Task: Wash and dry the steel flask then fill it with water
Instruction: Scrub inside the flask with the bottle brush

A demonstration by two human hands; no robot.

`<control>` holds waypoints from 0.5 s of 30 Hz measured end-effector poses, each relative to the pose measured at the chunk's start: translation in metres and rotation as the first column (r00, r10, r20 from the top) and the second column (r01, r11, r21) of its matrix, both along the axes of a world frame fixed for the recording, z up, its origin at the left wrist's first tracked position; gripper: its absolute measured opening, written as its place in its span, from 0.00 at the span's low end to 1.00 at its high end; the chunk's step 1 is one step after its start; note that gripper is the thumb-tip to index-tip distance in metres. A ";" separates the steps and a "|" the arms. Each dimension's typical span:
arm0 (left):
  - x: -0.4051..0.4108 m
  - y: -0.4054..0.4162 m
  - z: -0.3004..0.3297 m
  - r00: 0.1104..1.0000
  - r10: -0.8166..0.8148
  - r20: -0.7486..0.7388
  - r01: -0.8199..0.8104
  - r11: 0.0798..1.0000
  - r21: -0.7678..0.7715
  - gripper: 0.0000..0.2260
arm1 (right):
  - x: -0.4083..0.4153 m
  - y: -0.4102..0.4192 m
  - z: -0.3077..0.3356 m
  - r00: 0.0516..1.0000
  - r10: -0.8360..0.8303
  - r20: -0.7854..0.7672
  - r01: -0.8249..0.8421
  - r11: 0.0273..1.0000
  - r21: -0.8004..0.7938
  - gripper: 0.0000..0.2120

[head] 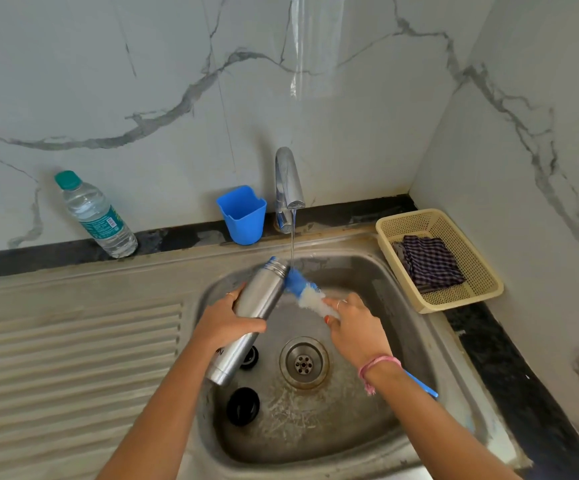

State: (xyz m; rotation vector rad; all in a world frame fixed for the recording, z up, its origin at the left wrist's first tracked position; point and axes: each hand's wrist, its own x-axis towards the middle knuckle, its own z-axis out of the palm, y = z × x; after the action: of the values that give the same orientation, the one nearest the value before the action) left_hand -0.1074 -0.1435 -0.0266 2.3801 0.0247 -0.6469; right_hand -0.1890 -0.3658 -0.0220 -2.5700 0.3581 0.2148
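Reaching forward with both bare forearms from the lower edge of the view, converging toward the middle. Wrapping the left hand [227,318] around a cylindrical body, thumb lying across the near side, fingers curling behind, a ring showing on one finger. Pinching with the right hand [353,329], fingertips [329,303] pointing up and left, knuckles turned upward. Wearing a pink thread band on the right wrist, ring on one finger.
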 end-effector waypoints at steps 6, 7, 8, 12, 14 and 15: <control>-0.005 -0.018 -0.008 0.998 -0.044 -0.053 0.039 0.995 -0.092 0.44 | 0.009 0.001 0.001 0.999 -0.052 0.001 0.051 0.997 0.061 0.18; -0.004 -0.017 -0.008 0.999 -0.015 -0.046 0.011 0.997 -0.082 0.45 | 0.007 0.000 0.004 0.999 -0.050 0.016 0.049 0.998 0.033 0.18; -0.001 -0.014 -0.009 0.999 -0.001 -0.038 -0.001 0.999 -0.054 0.45 | 0.004 -0.002 0.007 0.999 -0.046 0.020 0.046 0.999 -0.007 0.18; 0.009 -0.003 -0.008 0.999 -0.033 -0.040 0.036 0.994 0.100 0.46 | -0.028 -0.019 0.009 0.997 -0.078 -0.003 0.077 0.989 -0.130 0.18; 0.012 -0.003 -0.005 0.997 -0.062 -0.042 0.068 0.984 0.166 0.49 | -0.037 -0.025 0.009 0.994 -0.099 0.036 0.103 0.988 -0.118 0.19; 0.013 -0.005 -0.004 0.996 -0.084 -0.039 0.090 0.978 0.191 0.49 | -0.039 -0.025 0.009 0.993 -0.104 0.061 0.110 0.990 -0.093 0.19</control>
State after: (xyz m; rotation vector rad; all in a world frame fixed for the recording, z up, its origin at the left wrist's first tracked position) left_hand -0.0942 -0.1481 -0.0302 2.5687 -0.0035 -0.7531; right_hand -0.2278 -0.3911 -0.0133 -2.6355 0.4951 0.0883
